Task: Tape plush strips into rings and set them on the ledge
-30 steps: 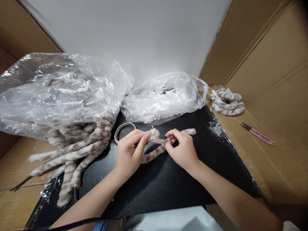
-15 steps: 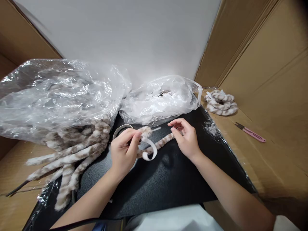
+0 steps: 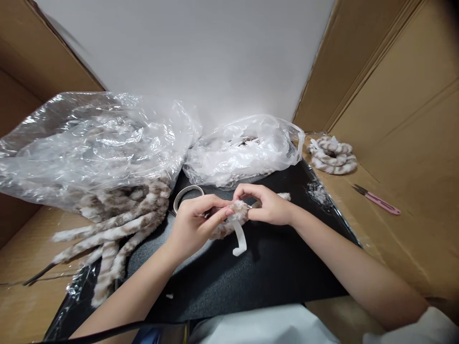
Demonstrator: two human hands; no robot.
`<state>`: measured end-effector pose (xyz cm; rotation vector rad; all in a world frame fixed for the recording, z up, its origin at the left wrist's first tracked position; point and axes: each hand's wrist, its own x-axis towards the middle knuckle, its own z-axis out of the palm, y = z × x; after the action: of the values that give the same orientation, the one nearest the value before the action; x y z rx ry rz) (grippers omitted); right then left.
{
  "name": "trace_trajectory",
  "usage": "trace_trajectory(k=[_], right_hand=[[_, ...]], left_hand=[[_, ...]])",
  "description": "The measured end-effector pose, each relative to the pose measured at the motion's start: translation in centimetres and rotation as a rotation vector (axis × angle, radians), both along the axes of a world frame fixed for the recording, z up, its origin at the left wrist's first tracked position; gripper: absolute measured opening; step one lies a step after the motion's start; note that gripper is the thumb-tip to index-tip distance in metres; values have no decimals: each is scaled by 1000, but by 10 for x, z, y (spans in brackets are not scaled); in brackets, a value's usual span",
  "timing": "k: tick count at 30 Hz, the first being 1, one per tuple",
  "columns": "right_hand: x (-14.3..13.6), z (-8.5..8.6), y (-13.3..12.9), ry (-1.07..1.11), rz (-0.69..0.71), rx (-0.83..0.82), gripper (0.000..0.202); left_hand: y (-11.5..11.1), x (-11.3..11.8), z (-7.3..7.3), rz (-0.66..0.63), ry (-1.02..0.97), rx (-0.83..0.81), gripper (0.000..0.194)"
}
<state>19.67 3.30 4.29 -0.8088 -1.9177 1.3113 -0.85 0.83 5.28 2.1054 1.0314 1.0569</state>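
A brown-and-white plush tube point(image 3: 239, 208) has its frayed end held up over the black table top. My left hand point(image 3: 197, 224) pinches this end between thumb and fingers. From the other side, my right hand point(image 3: 267, 206) closes its fingertips on the same end; the exact grip point is partly hidden. Below the fingertips hangs a white ribbon strip point(image 3: 239, 239), its lower end bent to the left. More of the plush tube runs behind both hands.
Left, a clear plastic bag point(image 3: 107, 148) spills several plush tubes point(image 3: 118, 234). A white-filled bag point(image 3: 244, 148) stands behind. A tape roll point(image 3: 188, 190) lies near my left hand. Coiled plush rings point(image 3: 333, 157) and a pink-handled cutter point(image 3: 380, 201) lie right on cardboard.
My right hand has moved left and down to the plush end and closed on it. The left hand has shifted right, and the ribbon now hangs down rather than curling.
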Motion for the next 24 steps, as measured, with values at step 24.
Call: trace_trajectory(k=[24], right_hand=[[-12,-5,-35,117,-134,-824,12]], left_hand=[[-28,8,9,-366,461,640,19]])
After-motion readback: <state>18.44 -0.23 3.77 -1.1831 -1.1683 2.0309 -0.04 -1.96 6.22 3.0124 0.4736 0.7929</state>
